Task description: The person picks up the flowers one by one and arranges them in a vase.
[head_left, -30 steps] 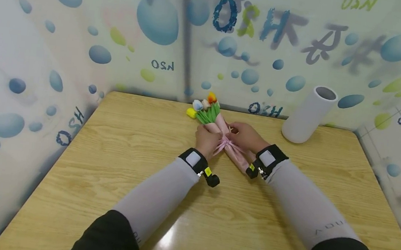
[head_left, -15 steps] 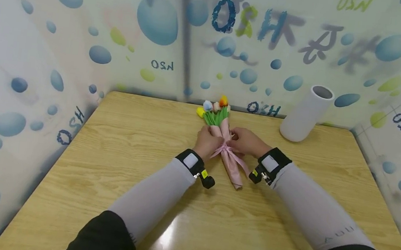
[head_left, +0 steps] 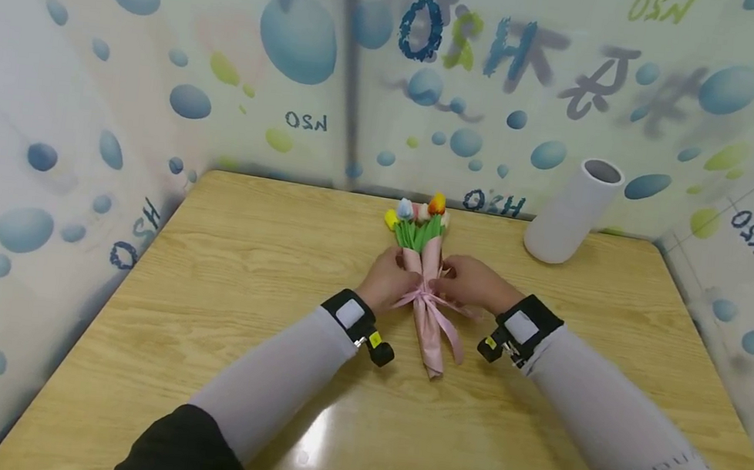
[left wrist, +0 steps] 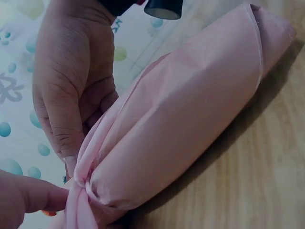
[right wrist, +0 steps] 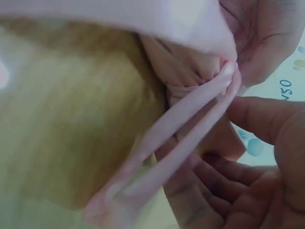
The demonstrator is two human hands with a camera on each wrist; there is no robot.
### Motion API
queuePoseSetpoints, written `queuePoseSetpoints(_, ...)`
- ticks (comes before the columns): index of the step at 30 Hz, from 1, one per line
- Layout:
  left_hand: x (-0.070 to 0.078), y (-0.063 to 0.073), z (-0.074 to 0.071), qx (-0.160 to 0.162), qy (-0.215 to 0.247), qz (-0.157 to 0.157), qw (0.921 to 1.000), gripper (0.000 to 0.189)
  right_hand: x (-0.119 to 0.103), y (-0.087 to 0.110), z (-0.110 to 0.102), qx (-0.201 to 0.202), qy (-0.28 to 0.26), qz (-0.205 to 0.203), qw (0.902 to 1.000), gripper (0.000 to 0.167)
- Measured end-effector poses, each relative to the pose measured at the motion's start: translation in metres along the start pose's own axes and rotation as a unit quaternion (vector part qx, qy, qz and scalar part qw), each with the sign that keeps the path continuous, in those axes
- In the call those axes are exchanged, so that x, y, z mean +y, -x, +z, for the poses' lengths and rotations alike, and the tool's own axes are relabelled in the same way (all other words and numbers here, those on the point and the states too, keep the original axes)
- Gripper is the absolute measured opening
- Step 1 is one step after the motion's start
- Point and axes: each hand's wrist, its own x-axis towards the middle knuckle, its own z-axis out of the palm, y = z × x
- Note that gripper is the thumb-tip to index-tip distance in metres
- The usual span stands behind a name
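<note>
Bench (head_left: 466, 431): pale wood grain, a patch of glare toward the near side. From the near edge two forearms reach in: black cuffs (head_left: 177, 453), then light grey sleeves (head_left: 281, 371), with a black strap (head_left: 523, 325) and small camera at each wrist.

Bouquet (head_left: 430, 260) sits between the hands in the bench's far half, near mid-width, stem end toward me. Whether its whole length rests on the wood, cannot tell.

Left hand (head_left: 387, 279): thumb and fingers clamped on the pink wrapper (head_left: 427, 334) from its left, just above the tie. Right hand (head_left: 479, 284): clamped on from the other side; at close range, thumb at the knot, fingers beneath the wrapper. Ribbon (right wrist: 202, 97) is knotted at the waist, long tails loose.

Risks (my judgement): a finger snagging a tail could draw the knot undone and let the wrapper spread. Too hard a squeeze at the waist could crease it; uneven grip could let its folds slip and the stems slide.

Containers: the wrapper sheathes tulips (head_left: 438, 204), heads yellow, pale blue, pinkish and orange, green leaves showing above its upper edge. Farther right, near the back edge and well apart, stands a white vase (head_left: 567, 222); mouth dark, contents not discernible.

Farthest: pale backdrop (head_left: 388, 135), blue and green drops, lettering.
</note>
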Motion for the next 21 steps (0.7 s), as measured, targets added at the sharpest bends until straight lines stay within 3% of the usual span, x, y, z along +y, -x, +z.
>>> queuePoseSetpoints(5, -0.006, 0.012, -0.002, -0.026, -0.005, 0.006, 0.9996, 0.071, 0.012, 0.006, 0.011, 0.020, -0.079, -0.004, 0.9967, 0.037)
queuePoseSetpoints(12, -0.011, 0.024, -0.007, -0.058, -0.015, 0.009, 0.9982, 0.069, 0.023, 0.023, 0.031, 0.069, -0.190, -0.020, 0.9791, 0.057)
queuePoseSetpoints(15, -0.013, 0.028, -0.008, -0.063, -0.022, 0.020, 0.9976, 0.069, 0.024, 0.030, 0.038, 0.093, -0.210, -0.023, 0.9730, 0.067)
queuePoseSetpoints(21, -0.016, 0.031, -0.008, -0.071, -0.018, 0.036, 0.9967, 0.067, 0.024, 0.035, 0.046, 0.110, -0.243, -0.025, 0.9636, 0.067)
